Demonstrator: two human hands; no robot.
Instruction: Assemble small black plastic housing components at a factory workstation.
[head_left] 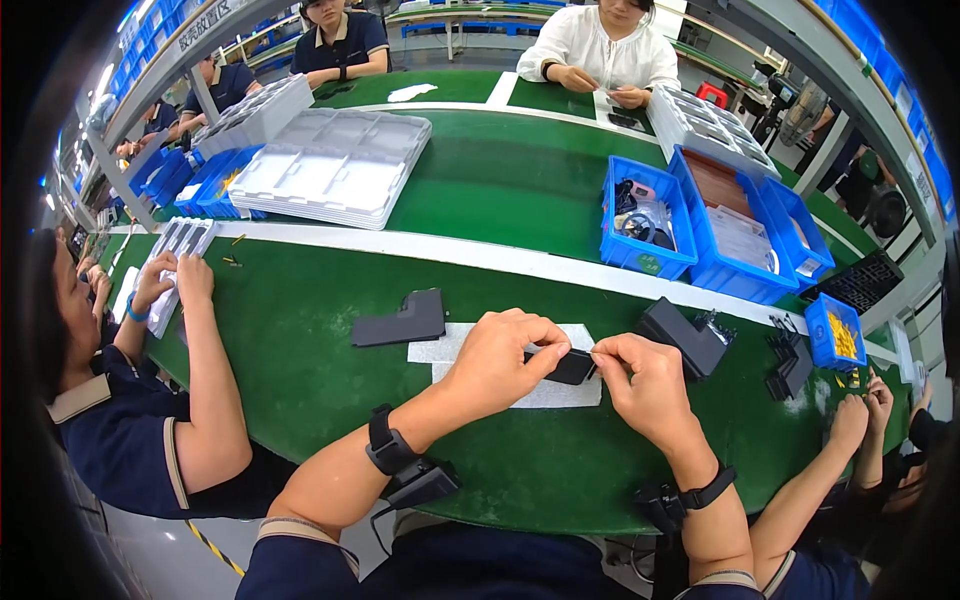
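Between my two hands is a small black rectangular piece (572, 369), held just above a white cloth or paper sheet (540, 392) on the green table. My left hand (503, 362) grips its left end between thumb and fingers. At the other end my right hand (643, 385) is closed in a pinch against the edge; whatever is between those fingertips is too small to make out. To the left of the sheet lies a black L-shaped housing (400, 320). Beyond my right hand rests a bulkier black housing (688, 338).
More black parts (790, 362) and a blue bin of yellow pieces (835, 332) are at the right. Blue bins (650, 220) and stacked white trays (335, 165) stand across the table. Co-workers' arms (215, 350) reach in on both sides; two people sit opposite.
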